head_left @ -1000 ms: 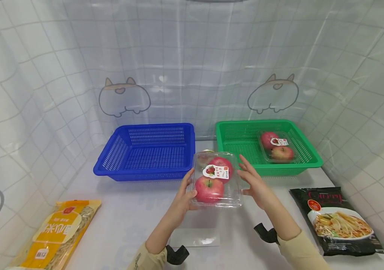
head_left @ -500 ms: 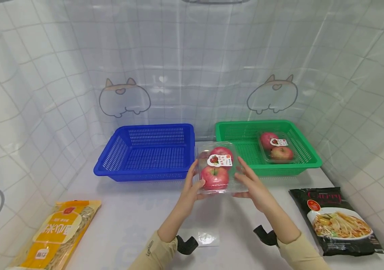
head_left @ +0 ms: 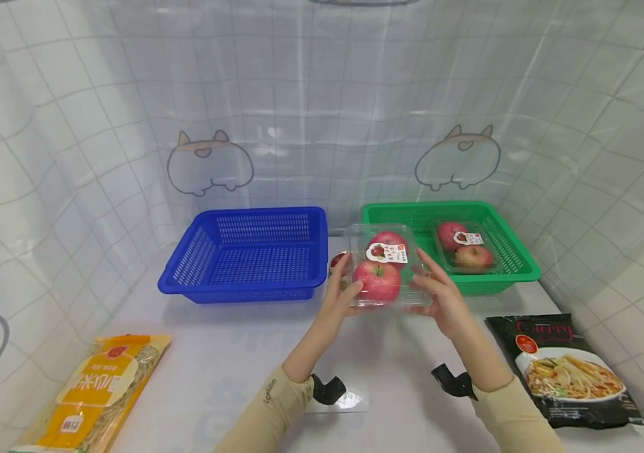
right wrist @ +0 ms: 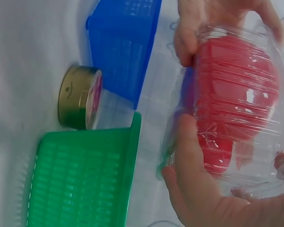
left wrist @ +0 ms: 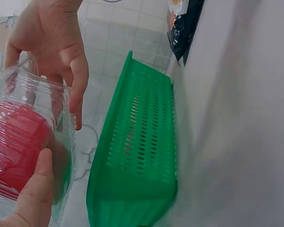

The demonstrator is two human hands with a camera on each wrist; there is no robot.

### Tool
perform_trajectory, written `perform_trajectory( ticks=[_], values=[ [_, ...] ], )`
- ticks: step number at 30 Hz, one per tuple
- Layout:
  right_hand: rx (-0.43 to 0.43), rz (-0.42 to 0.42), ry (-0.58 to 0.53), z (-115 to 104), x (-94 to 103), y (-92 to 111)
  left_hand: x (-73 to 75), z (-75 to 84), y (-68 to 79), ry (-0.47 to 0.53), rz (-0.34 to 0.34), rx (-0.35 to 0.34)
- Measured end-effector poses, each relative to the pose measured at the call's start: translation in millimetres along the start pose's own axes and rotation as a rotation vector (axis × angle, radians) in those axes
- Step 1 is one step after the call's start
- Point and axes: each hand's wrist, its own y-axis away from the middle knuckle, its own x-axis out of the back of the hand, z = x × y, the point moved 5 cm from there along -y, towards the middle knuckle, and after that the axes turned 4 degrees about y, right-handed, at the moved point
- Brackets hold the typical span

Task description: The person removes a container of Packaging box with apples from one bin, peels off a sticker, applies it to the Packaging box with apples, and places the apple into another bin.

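Note:
A clear plastic box of apples (head_left: 380, 280) with a white label is held up in front of the green basket (head_left: 452, 287), tilted towards me. My left hand (head_left: 336, 305) grips its left side, thumb over the front edge. On the right side my right hand (head_left: 443, 302) holds the box, fingers spread along it. In the right wrist view the box (right wrist: 236, 90) sits between both hands, above and apart from the green basket (right wrist: 80, 177). A second box of apples (head_left: 467, 247) lies inside the green basket.
A blue basket (head_left: 243, 294) stands at the back left. Between the baskets is a round gold tin (right wrist: 72, 99), partly hidden in the head view. A yellow bag of dried food (head_left: 98, 390) lies at left, a black noodle packet (head_left: 571, 374) at right. A tiled-pattern curtain (head_left: 333, 126) encloses the table.
Both hands have carried the box of apples forward and to the right, towards the green basket. The gold tin now shows behind my left hand. The baskets and packets have stayed put.

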Motion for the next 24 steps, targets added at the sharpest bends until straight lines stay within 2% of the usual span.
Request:
perform_trajectory(
  ticks=[7,10,13,18,21,24],
  values=[
    [-0.041,0.023,-0.066,-8.3,15.4,-13.4,-10.6,10.9,-12.2,0.020,-0.068,-0.013],
    [-0.036,0.022,-0.080,-12.7,22.3,-20.4,-13.6,16.3,-11.5,0.000,-0.045,-0.001],
    [-0.041,0.013,-0.102,-15.4,29.5,-27.8,-13.6,14.6,-11.8,-0.032,-0.009,0.007],
    [-0.068,0.006,-0.108,-14.6,40.1,-40.4,-6.5,-13.8,-23.0,-0.082,0.010,0.029],
    [-0.086,0.023,-0.096,-12.4,47.6,-49.3,-4.0,-33.4,-29.7,-0.142,-0.011,0.069],
    [-0.090,0.043,-0.088,-12.5,55.3,-60.1,-5.5,-43.1,-31.3,-0.202,-0.040,0.089]
  ],
)
